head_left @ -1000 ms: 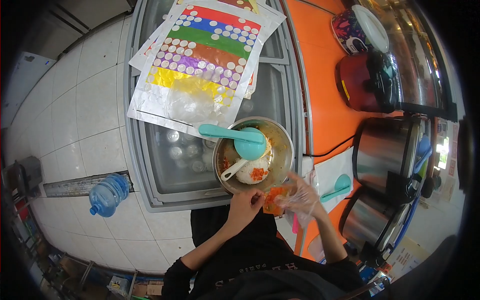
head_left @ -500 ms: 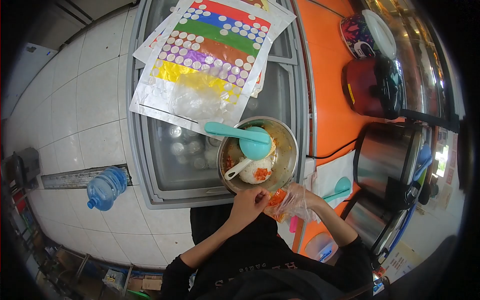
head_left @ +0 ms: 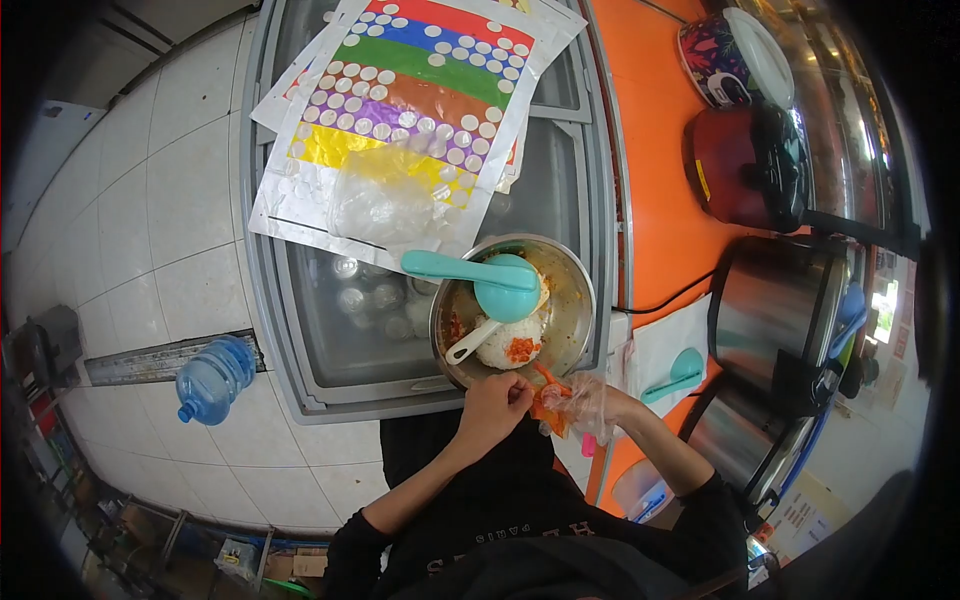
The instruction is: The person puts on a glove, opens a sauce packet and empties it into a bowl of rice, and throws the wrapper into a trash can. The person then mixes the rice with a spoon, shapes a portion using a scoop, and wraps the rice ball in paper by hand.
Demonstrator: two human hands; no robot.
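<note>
My left hand (head_left: 497,404) is closed in a pinch at the bowl's near rim, its fingertips beside an orange-red plastic packet (head_left: 551,408); what it pinches is hidden. A clear plastic glove covers my right hand (head_left: 594,404), whose fingers are closed around the packet. Just beyond both hands, a steel bowl (head_left: 572,335) holds white rice (head_left: 494,352) topped with a red-orange chopped condiment (head_left: 520,349). Inside rests a teal rounded scoop (head_left: 507,290), its handle sticking out over the left rim. A white-handled utensil (head_left: 474,341) leans beneath it.
The bowl stands on a grey chest freezer (head_left: 330,345) with a sliding glass top. Colour-striped plastic bags (head_left: 400,110) lie at its far end. To the right, an orange counter (head_left: 650,190) carries cookers (head_left: 745,170) and a teal paddle (head_left: 675,376). A blue water bottle (head_left: 215,380) lies on the floor.
My gloved right hand has closed in around the packet, bunching the loose plastic, and an orange strip now points up toward the bowl. My left hand stays almost in place.
</note>
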